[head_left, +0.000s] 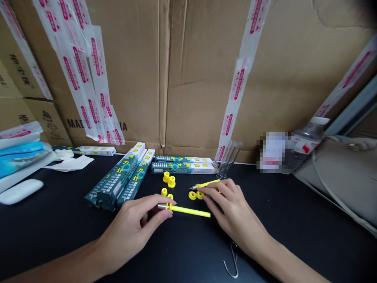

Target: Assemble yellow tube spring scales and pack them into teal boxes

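Observation:
Between thumb and fingers, my left hand (pixel 141 220) pinches a yellow rod (pixel 191 212) near its silver metal end, where a yellow collar sits around it. The rod's free end points right, a little above the black table. My right hand (pixel 229 202) is over the table with its thumb and index finger closed about a small yellow ring (pixel 200 195). Another yellow ring (pixel 192 195) lies just left of it. Behind those fingers is a second yellow rod (pixel 210 183) with a metal tip, partly hidden. Several yellow caps (pixel 171 181) stand beyond my left hand.
Dark green and white boxes (pixel 118 182) lie at the left, and more boxes (pixel 182 168) lie behind the caps. A metal hook (pixel 235 261) is near the front. Clear tubes (pixel 231 157) lean on the cardboard (pixel 200 78). A bottle (pixel 308 141) and bag (pixel 344 177) stand right.

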The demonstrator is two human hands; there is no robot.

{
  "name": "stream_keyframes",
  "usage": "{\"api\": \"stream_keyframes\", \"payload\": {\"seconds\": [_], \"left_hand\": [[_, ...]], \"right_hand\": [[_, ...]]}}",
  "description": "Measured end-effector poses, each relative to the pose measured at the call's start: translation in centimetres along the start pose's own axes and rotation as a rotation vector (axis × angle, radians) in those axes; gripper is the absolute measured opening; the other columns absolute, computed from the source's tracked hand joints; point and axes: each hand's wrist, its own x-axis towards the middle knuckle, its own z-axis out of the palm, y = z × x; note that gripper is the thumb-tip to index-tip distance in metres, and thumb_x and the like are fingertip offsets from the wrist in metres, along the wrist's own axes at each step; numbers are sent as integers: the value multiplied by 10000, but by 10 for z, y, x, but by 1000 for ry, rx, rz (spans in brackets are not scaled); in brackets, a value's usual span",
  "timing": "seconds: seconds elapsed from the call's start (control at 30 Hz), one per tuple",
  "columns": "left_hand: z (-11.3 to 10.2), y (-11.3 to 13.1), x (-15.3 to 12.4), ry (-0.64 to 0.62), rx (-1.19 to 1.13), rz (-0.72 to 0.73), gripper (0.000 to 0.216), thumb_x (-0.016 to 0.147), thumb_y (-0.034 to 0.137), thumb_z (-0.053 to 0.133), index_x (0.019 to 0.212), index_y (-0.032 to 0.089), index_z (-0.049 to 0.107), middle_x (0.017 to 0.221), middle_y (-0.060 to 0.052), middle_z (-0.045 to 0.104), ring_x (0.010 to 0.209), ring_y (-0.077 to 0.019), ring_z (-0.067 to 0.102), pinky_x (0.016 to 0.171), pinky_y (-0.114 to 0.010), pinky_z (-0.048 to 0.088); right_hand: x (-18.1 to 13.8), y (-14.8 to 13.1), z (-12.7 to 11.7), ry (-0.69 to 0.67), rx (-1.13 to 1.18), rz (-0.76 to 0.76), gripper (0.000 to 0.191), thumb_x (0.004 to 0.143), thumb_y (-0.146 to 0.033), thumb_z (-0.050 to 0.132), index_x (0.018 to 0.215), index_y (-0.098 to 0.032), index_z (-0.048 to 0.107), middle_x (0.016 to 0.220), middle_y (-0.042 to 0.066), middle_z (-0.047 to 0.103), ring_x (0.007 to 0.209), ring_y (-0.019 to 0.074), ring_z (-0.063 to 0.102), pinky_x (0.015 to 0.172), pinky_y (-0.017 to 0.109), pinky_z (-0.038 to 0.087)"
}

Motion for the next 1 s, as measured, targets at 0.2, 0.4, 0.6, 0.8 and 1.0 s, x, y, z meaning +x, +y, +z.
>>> {"api": "stream_keyframes", "payload": {"seconds": [0.2, 0.4, 0.6, 0.8, 1.0], "left_hand": [[0, 2, 1, -28, 12, -67, 176, 898, 330, 597, 998, 259, 722, 680, 63, 647, 408, -61, 404, 397, -180, 347], [-1, 4, 3, -77, -124, -212, 190, 886, 324, 581, 984, 216, 703, 780, 18, 701, 434, -52, 449, 377, -143, 369], [-2, 1, 2, -104, -269, -293, 134, 840, 285, 608, 926, 189, 646, 740, 8, 670, 476, -85, 521, 344, -136, 447], [-1, 0, -2, -115, -302, -291, 93, 828, 263, 627, 872, 190, 589, 755, -9, 709, 510, -103, 569, 338, -134, 462], [0, 5, -2, -122, -231, -165, 96, 824, 235, 608, 877, 166, 647, 651, 7, 699, 440, -79, 540, 358, -136, 433]], "right_hand": [[-1, 0, 5, -34, -56, 17, 154, 955, -182, 597, 1087, -175, 677, 1067, 126, 669, 960, 312, 546, 764, 513, 520], [-4, 1, 6, -1, 14, 6, 127, 944, -172, 612, 1057, -183, 670, 1117, 127, 603, 1017, 295, 516, 862, 500, 517], [-5, -1, 6, -2, 104, 63, 94, 946, -196, 612, 1020, -181, 668, 1031, 114, 544, 947, 279, 503, 813, 468, 523], [-6, -3, 1, -60, 254, -11, 65, 934, -162, 626, 990, -193, 612, 1020, 86, 611, 977, 260, 550, 839, 430, 539], [-10, -12, 3, -62, 416, 35, 215, 920, -121, 611, 1112, -214, 591, 1009, 55, 657, 884, 203, 633, 808, 365, 581]]}}
